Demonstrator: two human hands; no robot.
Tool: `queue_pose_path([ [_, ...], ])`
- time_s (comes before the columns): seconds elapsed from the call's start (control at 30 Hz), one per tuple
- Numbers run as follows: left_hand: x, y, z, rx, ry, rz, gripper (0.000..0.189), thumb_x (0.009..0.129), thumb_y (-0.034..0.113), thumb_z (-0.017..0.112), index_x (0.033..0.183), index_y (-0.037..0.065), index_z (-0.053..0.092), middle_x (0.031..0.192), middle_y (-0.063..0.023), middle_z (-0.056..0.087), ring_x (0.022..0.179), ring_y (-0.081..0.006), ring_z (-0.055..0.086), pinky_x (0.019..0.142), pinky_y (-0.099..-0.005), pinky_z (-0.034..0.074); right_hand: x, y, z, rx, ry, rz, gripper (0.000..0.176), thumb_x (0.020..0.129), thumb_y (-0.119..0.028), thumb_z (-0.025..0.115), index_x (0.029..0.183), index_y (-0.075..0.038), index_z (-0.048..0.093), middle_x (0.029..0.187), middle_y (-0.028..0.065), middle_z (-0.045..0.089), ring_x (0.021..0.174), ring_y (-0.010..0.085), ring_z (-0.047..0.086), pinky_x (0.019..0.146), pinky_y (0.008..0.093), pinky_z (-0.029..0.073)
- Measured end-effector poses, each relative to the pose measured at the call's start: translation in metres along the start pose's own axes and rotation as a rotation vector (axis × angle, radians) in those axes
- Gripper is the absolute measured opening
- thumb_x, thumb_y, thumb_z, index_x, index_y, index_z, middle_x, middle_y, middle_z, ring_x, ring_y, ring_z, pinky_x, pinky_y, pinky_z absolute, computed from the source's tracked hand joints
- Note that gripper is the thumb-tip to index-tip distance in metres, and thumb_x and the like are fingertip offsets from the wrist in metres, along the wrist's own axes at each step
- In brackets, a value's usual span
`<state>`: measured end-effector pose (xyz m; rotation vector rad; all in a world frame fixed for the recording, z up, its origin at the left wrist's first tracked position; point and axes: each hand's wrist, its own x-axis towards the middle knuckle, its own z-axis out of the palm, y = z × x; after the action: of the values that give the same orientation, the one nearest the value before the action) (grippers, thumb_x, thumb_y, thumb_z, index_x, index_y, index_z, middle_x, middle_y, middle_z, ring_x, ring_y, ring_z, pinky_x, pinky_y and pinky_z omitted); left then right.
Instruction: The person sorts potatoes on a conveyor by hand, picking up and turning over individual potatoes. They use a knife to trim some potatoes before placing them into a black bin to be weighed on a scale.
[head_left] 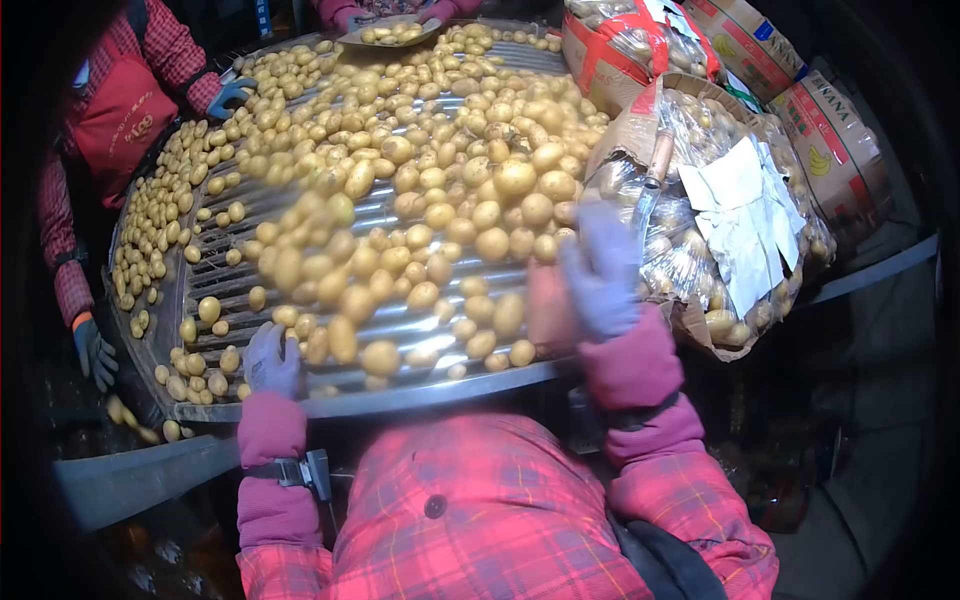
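Many potatoes (450,190) lie on a slatted metal table (205,275), some of them blurred by motion. My left hand (272,360), in a pale purple glove, rests at the near edge beside several potatoes; its fingers are apart and nothing shows in it. On the right, my right hand (603,270) is raised and blurred, its gloved fingers spread, between the potatoes and an open carton of bagged potatoes. A reddish blurred object (550,305) is beside it, too smeared to make out.
An open carton (715,335) with bagged potatoes and white paper (745,215) stands at the right. A tool with a wooden handle (661,155) lies on it. More cartons (835,150) are behind. Co-workers' gloved hands (232,97) are at the left and far sides.
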<state>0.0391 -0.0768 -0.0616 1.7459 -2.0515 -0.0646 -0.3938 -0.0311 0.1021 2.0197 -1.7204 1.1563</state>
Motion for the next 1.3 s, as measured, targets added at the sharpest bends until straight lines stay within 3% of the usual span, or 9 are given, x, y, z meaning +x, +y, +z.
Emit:
queue_pose_path([
  [0.3,-0.002,0.003,-0.002,-0.048,-0.020,-0.029,0.032,0.085,0.028,0.058,0.107,0.005,0.062,0.114,-0.0169,0.058,0.109,-0.0328,0.052,0.095,-0.0425,0.038,0.064,0.123,-0.053,-0.262,-0.218,0.682,0.073,0.079,-0.047,0.060,0.134,-0.003,0.039,0.120,0.0249,0.054,0.109,0.0378,0.055,0.093,0.0425,0.042],
  [0.57,-0.002,-0.004,0.005,-0.106,0.093,0.039,0.027,0.082,0.023,0.061,0.099,0.002,0.064,0.106,-0.0181,0.062,0.100,-0.0348,0.057,0.089,-0.0435,0.043,0.092,0.139,-0.023,-0.502,-0.334,0.909,0.086,0.073,-0.045,0.067,0.140,-0.004,0.030,0.126,0.0283,0.050,0.116,0.0376,0.051,0.098,0.0376,0.039],
  [0.67,0.002,-0.001,0.001,-0.143,0.086,0.031,0.026,0.080,0.020,0.062,0.098,0.002,0.064,0.103,-0.0192,0.062,0.097,-0.0357,0.059,0.087,-0.0431,0.044,0.089,0.160,-0.042,-0.158,-0.107,0.799,0.084,0.073,-0.034,0.071,0.137,0.001,0.030,0.121,0.0237,0.055,0.111,0.0313,0.055,0.095,0.0340,0.041],
  [0.77,0.000,-0.003,0.001,-0.126,0.070,0.030,0.026,0.080,0.019,0.061,0.098,0.001,0.064,0.102,-0.0198,0.063,0.095,-0.0359,0.059,0.087,-0.0438,0.044,0.123,0.116,-0.081,-0.035,0.078,0.980,0.065,0.078,-0.026,0.069,0.129,-0.001,0.038,0.096,0.0164,0.062,0.078,0.0223,0.064,0.069,0.0319,0.052],
  [0.83,0.001,-0.001,-0.001,-0.113,0.081,0.053,0.026,0.081,0.019,0.060,0.098,0.001,0.063,0.101,-0.0200,0.063,0.095,-0.0364,0.059,0.086,-0.0433,0.044,0.134,0.179,-0.099,0.083,0.377,0.747,0.054,0.079,-0.020,0.069,0.121,0.001,0.043,0.086,0.0108,0.062,0.065,0.0160,0.060,0.057,0.0280,0.050],
  [1.0,0.007,0.020,-0.020,-0.197,0.085,0.048,0.016,0.080,0.013,0.058,0.089,0.000,0.058,0.085,-0.0186,0.057,0.081,-0.0374,0.055,0.073,-0.0440,0.043,0.170,0.236,-0.136,0.522,0.913,0.648,0.052,0.079,0.000,0.066,0.120,-0.006,0.035,0.115,0.0184,0.050,0.088,0.0345,0.062,0.062,0.0448,0.060],
  [1.2,0.003,0.002,-0.009,-0.155,-0.062,-0.056,0.027,0.080,0.017,0.062,0.103,0.002,0.060,0.105,-0.0201,0.060,0.099,-0.0372,0.056,0.088,-0.0449,0.043,0.184,0.253,-0.126,0.563,1.071,0.783,0.052,0.077,-0.009,0.070,0.120,-0.005,0.041,0.107,0.0183,0.057,0.087,0.0305,0.064,0.069,0.0428,0.058],
  [1.23,0.001,-0.006,0.000,-0.129,-0.007,-0.012,0.027,0.080,0.016,0.062,0.103,0.002,0.060,0.105,-0.0202,0.060,0.099,-0.0373,0.056,0.088,-0.0452,0.044,0.177,0.274,-0.127,0.568,1.068,0.786,0.052,0.077,-0.009,0.070,0.120,-0.005,0.041,0.107,0.0183,0.057,0.087,0.0305,0.064,0.069,0.0428,0.058],
  [1.3,0.004,0.006,-0.012,-0.133,-0.050,-0.052,0.028,0.079,0.016,0.063,0.103,0.002,0.060,0.106,-0.0201,0.060,0.099,-0.0370,0.057,0.088,-0.0455,0.044,0.157,0.305,-0.132,-0.291,0.199,0.728,0.045,0.078,-0.020,0.070,0.115,-0.003,0.050,0.096,0.0173,0.063,0.087,0.0271,0.065,0.071,0.0381,0.055],
])
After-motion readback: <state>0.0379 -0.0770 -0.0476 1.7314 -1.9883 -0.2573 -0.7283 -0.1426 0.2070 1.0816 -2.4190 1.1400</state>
